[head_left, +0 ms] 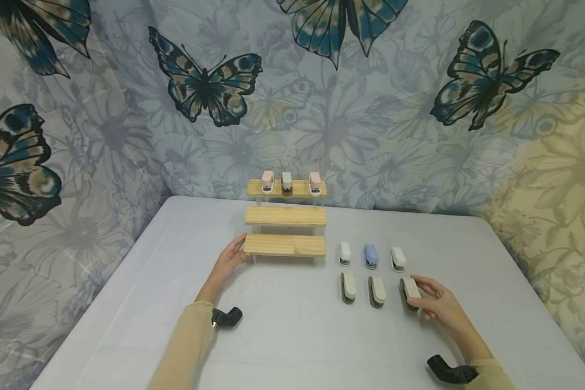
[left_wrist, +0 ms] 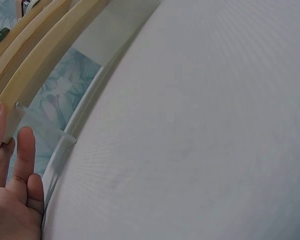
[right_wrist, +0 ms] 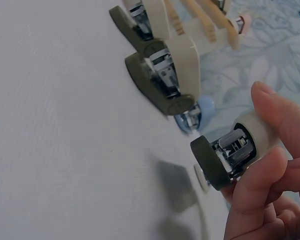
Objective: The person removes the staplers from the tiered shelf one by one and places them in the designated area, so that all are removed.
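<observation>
Right hand (head_left: 436, 304) pinches a cream, dark-based stapler (head_left: 410, 289), just right of two matching staplers (head_left: 378, 291) on the white table (head_left: 292, 336), with a white stapler (head_left: 398, 258) behind it; the left hand (head_left: 227, 263) grips the lowest wooden shelf (head_left: 285, 245) at its left end.

Wood, plastic, metal, cloth
Shelf boards (head_left: 285, 245) in smooth grained wood; staplers (right_wrist: 235, 149) smooth plastic, shiny metal inside; tablecloth (head_left: 283, 325) matt

A cream-topped stapler (head_left: 410, 288) is held right of a wooden stand (head_left: 285, 216).
</observation>
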Tool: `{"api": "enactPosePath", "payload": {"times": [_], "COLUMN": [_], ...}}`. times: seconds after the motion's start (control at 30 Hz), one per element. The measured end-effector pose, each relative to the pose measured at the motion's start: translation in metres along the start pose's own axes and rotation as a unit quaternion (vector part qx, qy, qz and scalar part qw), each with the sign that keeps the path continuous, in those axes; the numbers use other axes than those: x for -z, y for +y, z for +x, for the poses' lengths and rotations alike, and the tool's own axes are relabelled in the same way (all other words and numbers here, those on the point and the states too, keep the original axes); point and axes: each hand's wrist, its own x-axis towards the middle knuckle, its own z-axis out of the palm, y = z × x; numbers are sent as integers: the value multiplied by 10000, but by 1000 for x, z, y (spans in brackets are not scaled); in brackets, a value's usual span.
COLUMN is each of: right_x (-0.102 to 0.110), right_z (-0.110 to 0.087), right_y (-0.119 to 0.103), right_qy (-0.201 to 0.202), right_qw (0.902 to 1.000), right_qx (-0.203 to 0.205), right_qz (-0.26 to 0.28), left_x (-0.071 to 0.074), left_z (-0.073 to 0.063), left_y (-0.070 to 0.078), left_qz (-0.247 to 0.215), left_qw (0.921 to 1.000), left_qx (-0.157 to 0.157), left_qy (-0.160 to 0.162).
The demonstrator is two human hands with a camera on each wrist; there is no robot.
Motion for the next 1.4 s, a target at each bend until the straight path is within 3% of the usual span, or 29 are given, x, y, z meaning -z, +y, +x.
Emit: {"api": "enactPosePath", "payload": {"times": [0.17, 0.4, 0.7, 1.07, 1.27, 1.4], "right_x": [0, -4, -5, 0, 6, 12], "right_z": [0, -2, -2, 0, 2, 15], "right_y": [7, 16, 15, 7, -9, -23], "right_qy": [92, -18, -68, -181, 178, 346], "right_qw": [9999, 9949, 9983, 9990, 9945, 9912], "right_qx": [82, 192, 57, 72, 639, 1123], "right_qz": [101, 990, 579, -396, -808, -603], "left_x": [0, -1, 6, 4, 3, 4], "left_z": [0, -1, 9, 9, 8, 8], "left_y": [-1, 0, -20, -22, -22, -21], "left_qz": [-21, 2, -63, -102, -108, -134], "left_qw": [10000, 10000, 9999, 9998, 9997, 9997], "left_qx": [6, 74, 4, -107, -193, -133], "left_qy": [30, 61, 80, 165, 113, 130]}}
